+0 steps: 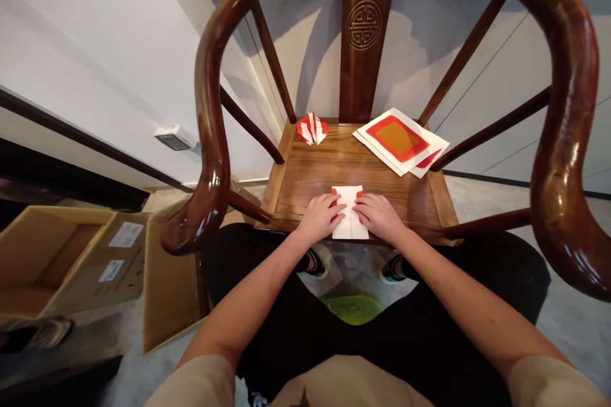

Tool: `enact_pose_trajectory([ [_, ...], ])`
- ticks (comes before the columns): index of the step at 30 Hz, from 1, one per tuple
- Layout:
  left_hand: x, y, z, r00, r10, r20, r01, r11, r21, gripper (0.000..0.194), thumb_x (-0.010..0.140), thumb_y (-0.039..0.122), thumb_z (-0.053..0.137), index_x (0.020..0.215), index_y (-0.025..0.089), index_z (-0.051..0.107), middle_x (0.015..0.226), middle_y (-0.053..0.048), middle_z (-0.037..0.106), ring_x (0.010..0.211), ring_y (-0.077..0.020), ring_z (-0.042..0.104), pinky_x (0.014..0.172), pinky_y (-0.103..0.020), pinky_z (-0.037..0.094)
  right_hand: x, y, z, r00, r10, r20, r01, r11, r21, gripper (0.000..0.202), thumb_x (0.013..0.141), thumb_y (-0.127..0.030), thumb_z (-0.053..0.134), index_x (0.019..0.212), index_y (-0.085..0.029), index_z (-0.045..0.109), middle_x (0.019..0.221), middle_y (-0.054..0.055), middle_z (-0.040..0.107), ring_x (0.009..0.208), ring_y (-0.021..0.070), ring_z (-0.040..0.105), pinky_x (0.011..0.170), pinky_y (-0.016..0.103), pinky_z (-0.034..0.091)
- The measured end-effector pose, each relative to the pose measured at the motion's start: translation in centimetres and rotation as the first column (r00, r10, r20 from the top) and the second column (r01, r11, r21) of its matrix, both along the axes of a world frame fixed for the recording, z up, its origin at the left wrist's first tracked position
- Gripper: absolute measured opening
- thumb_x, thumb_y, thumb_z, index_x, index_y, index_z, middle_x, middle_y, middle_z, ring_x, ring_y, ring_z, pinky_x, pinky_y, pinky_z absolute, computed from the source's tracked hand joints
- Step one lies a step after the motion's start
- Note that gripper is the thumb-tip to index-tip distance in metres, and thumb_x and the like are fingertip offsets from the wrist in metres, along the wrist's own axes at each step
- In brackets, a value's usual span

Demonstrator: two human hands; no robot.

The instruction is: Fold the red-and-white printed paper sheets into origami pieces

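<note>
A small folded sheet of paper (351,229), white with red showing at its sides, lies at the front edge of the wooden chair seat (317,172). My left hand (319,216) rests on its left part, fingers stretched over the paper towards the middle crease. From the other side my right hand (380,216) lies on the right part, its fingers also extended and resting on top. Between the fingertips a narrow white strip shows. At the seat's back left sits a folded red and white paper piece (312,128).
Several flat sheets with red and orange rectangles (398,137) are stacked at the seat's back right. The chair's curved armrest (210,121) surrounds the seat. Open cardboard boxes (95,267) stand on the floor at left. A green object (353,308) lies below the seat.
</note>
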State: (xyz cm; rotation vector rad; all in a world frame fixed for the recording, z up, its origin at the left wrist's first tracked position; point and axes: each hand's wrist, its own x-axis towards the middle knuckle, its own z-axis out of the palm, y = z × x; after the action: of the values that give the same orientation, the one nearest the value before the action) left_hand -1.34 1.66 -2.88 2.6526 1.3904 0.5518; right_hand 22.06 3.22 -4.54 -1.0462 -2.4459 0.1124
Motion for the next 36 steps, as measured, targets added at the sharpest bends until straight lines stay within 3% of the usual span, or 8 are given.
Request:
enact_pose_trajectory([
  [5, 0.4, -0.4, -0.7, 0.999, -0.040, -0.020, 0.041, 0.998, 0.037, 0.027, 0.099, 0.033, 0.049, 0.107, 0.025, 0.073, 0.116, -0.007, 0.069, 0.103, -0.0225, 0.060, 0.087, -0.040, 0.047, -0.3, -0.5, -0.1, 1.000, -0.006, 0.013, 0.006, 0.999, 0.033, 0.016, 0.093, -0.019, 0.058, 0.103, -0.020, 0.071, 0.112, 0.007, 0.071, 0.109, 0.0248, 0.059, 0.089, 0.039, 0.042],
  [11, 0.1, 0.0, -0.7, 0.997, -0.056, 0.044, 0.057, 0.998, -0.017, 0.027, 0.099, 0.034, 0.051, 0.111, 0.023, 0.072, 0.112, -0.006, 0.071, 0.103, -0.0214, 0.061, 0.087, -0.038, 0.049, -0.2, -0.6, -0.2, 1.000, -0.017, 0.007, 0.017, 1.000, 0.020, 0.017, 0.094, -0.020, 0.056, 0.103, -0.020, 0.071, 0.112, 0.009, 0.071, 0.107, 0.0237, 0.060, 0.086, 0.037, 0.041],
  [30, -0.8, -0.3, -0.8, 0.994, -0.080, 0.068, 0.078, 0.997, 0.029, 0.026, 0.096, 0.034, 0.056, 0.114, 0.026, 0.072, 0.124, -0.005, 0.068, 0.110, -0.0232, 0.061, 0.094, -0.042, 0.050, -0.3, -0.9, -0.3, 0.997, -0.056, -0.053, 0.054, 0.998, -0.044, 0.023, 0.099, -0.029, 0.051, 0.106, -0.023, 0.071, 0.115, 0.008, 0.071, 0.110, 0.0215, 0.061, 0.088, 0.037, 0.044],
  [36, -0.7, -0.5, -0.9, 0.996, -0.082, 0.045, 0.080, 0.996, 0.051, 0.027, 0.097, 0.035, 0.054, 0.116, 0.027, 0.072, 0.126, -0.006, 0.067, 0.111, -0.0233, 0.060, 0.094, -0.043, 0.050, -0.3, -1.0, -0.1, 0.998, -0.052, -0.020, 0.051, 0.997, -0.061, 0.026, 0.098, -0.028, 0.052, 0.119, -0.024, 0.067, 0.118, 0.009, 0.069, 0.111, 0.0221, 0.059, 0.089, 0.037, 0.043],
])
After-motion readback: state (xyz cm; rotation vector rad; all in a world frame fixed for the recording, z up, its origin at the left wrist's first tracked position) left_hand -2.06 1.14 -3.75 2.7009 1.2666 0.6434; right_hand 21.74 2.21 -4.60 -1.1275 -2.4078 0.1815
